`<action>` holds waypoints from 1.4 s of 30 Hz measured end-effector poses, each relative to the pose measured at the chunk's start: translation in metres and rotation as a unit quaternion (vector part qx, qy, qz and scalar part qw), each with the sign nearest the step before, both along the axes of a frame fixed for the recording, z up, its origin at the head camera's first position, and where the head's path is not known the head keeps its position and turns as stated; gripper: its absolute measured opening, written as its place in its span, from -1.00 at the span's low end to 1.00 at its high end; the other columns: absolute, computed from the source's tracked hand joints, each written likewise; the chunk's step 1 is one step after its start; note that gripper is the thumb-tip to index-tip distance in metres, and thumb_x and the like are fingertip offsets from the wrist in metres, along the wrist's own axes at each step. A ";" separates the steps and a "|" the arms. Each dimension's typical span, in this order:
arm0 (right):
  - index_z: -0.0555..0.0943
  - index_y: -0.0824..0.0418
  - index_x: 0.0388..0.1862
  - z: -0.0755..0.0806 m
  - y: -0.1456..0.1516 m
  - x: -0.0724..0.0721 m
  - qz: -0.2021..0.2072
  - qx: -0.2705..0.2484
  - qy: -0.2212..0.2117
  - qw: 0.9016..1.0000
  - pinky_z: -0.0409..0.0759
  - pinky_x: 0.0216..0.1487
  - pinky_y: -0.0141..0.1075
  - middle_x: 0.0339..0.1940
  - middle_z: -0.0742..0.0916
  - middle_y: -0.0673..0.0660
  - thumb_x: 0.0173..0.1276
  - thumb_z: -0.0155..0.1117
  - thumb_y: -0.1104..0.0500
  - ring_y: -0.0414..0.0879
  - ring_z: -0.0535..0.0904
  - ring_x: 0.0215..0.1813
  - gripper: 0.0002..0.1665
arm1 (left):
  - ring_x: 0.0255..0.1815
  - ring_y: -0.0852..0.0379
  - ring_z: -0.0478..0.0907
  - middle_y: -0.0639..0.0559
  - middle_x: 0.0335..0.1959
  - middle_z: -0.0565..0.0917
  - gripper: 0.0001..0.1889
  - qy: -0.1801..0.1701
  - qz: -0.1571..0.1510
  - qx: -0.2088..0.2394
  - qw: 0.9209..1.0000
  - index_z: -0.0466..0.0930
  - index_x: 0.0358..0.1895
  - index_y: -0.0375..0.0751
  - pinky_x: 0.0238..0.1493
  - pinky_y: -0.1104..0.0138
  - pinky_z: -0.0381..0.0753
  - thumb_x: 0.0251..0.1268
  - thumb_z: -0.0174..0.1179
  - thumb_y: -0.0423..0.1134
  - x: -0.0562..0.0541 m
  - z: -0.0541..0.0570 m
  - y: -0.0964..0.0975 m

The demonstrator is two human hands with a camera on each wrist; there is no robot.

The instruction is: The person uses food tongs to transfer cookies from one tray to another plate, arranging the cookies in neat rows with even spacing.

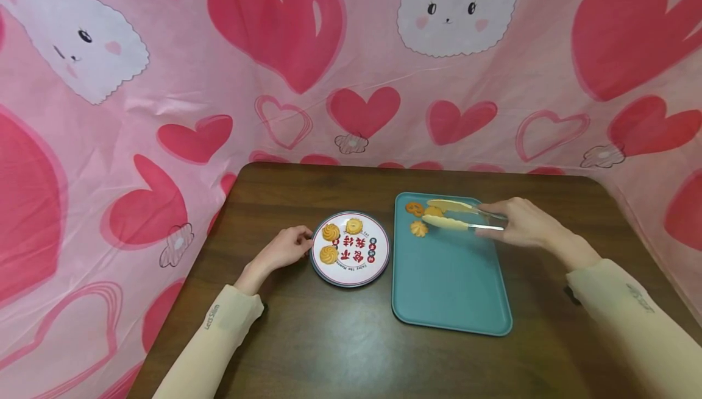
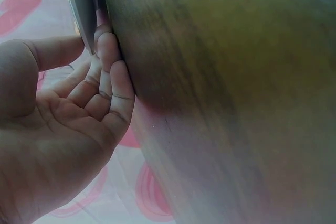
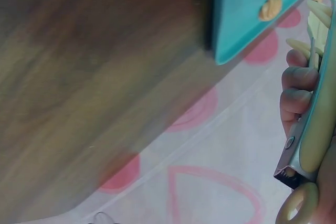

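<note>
My left hand pinches the left rim of a round white plate with red lettering, thumb above and fingers below in the left wrist view. Three butter cookies lie along the plate's left and upper part. In my right hand I grip a pair of cream-tipped metal tongs over the teal tray. The spread tips reach either side of a round cookie, partly hidden by the upper tip. Beside it lie a pretzel-shaped cookie and a flower-shaped cookie.
Plate and tray stand side by side on a dark wooden table, the plate left of the tray with a narrow gap between. A pink curtain with hearts and rabbit faces hangs right behind the table and along its sides.
</note>
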State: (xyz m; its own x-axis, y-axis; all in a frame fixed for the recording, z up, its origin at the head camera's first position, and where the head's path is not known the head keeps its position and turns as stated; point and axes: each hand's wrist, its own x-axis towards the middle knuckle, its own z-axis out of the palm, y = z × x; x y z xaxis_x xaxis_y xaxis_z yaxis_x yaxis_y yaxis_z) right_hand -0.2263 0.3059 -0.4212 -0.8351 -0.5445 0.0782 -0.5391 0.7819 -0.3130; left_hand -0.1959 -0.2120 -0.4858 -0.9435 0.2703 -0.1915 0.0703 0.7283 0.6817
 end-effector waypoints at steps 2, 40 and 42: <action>0.62 0.31 0.21 0.003 -0.006 -0.002 0.005 0.002 0.002 1.000 0.53 -0.40 -0.30 -0.12 0.78 0.13 0.14 0.55 -0.11 -0.17 0.52 -0.39 -0.24 | -0.46 0.13 0.52 0.02 -0.46 0.61 -0.72 0.002 -0.002 -0.001 1.000 0.58 0.08 -0.35 -0.42 0.29 0.48 0.44 0.17 -0.26 0.000 -0.001 0.000; 0.67 0.14 0.19 -0.017 -0.123 -0.011 0.135 -0.006 -0.007 0.991 0.36 -0.49 -0.30 -0.55 0.62 -0.17 0.13 0.54 -0.15 -0.26 0.34 -0.56 -0.32 | -0.45 0.11 0.52 0.02 -0.45 0.61 -0.72 -0.003 0.002 -0.006 1.000 0.59 0.08 -0.34 -0.40 0.28 0.51 0.44 0.18 -0.24 -0.001 -0.002 0.000; 0.67 0.15 0.19 -0.020 -0.128 -0.011 0.142 -0.005 -0.005 0.990 0.40 -0.45 -0.30 -0.43 0.72 -0.10 0.14 0.53 -0.16 -0.26 0.41 -0.53 -0.31 | -0.45 0.11 0.53 0.02 -0.45 0.61 -0.72 -0.003 0.002 -0.007 1.000 0.59 0.09 -0.33 -0.39 0.28 0.51 0.44 0.18 -0.24 -0.001 -0.002 0.000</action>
State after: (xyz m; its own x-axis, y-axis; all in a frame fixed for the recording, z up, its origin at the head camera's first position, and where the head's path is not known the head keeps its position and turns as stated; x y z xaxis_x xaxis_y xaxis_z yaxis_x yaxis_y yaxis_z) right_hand -0.2372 0.1780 -0.4408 -0.6486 -0.7573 0.0762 -0.7339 0.5957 -0.3264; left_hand -0.1966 -0.2124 -0.4874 -0.9436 0.2639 -0.2000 0.0638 0.7374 0.6724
